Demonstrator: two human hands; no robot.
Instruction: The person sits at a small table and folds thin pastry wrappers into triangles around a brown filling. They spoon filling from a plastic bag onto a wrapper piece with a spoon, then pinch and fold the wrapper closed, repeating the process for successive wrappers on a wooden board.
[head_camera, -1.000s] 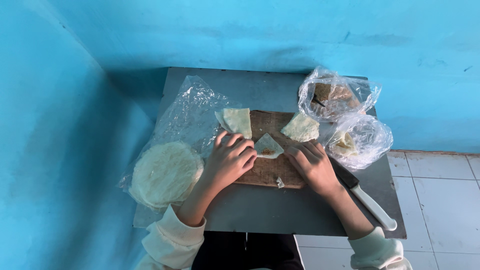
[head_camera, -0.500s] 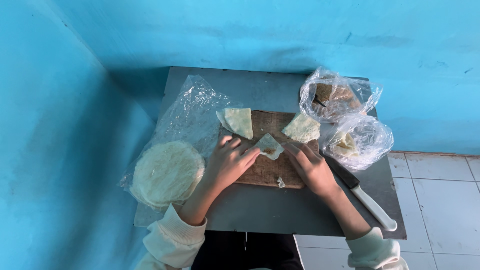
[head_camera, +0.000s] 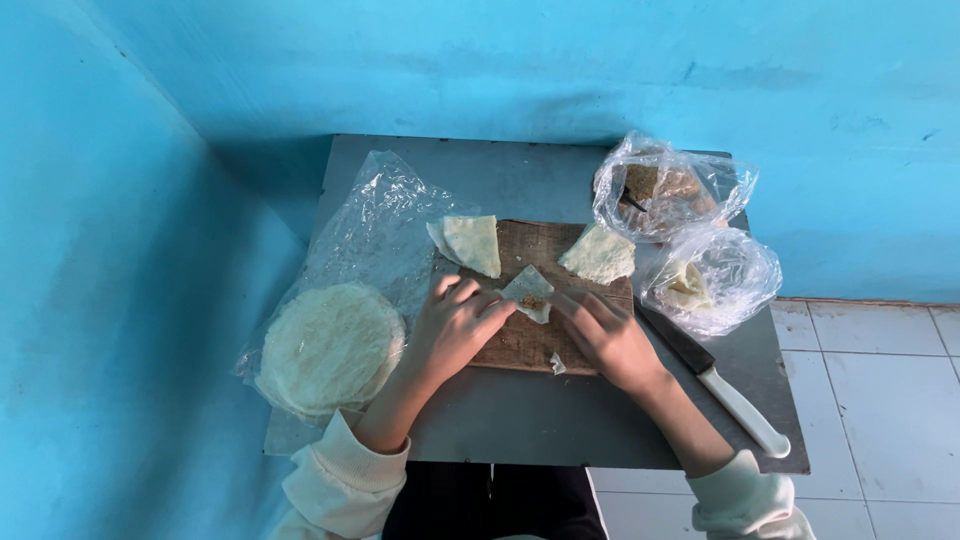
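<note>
both hands, left hand (head_camera: 455, 325) and right hand (head_camera: 605, 335), have folded the small wrapper (head_camera: 527, 292) narrower since a second ago, fingertips pinching its edges.

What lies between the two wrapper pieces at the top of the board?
Head view: between the left piece and right piece is bare board; the folded wrapper sits just below.

I see a grey metal bench (head_camera: 520, 170) pushed into a corner. Bright blue painted walls (head_camera: 480, 70) stand far and left, scuffed in places. Pale tiled floor (head_camera: 880, 360) shows at right. Light is even, with soft shadow in the corner.
</note>
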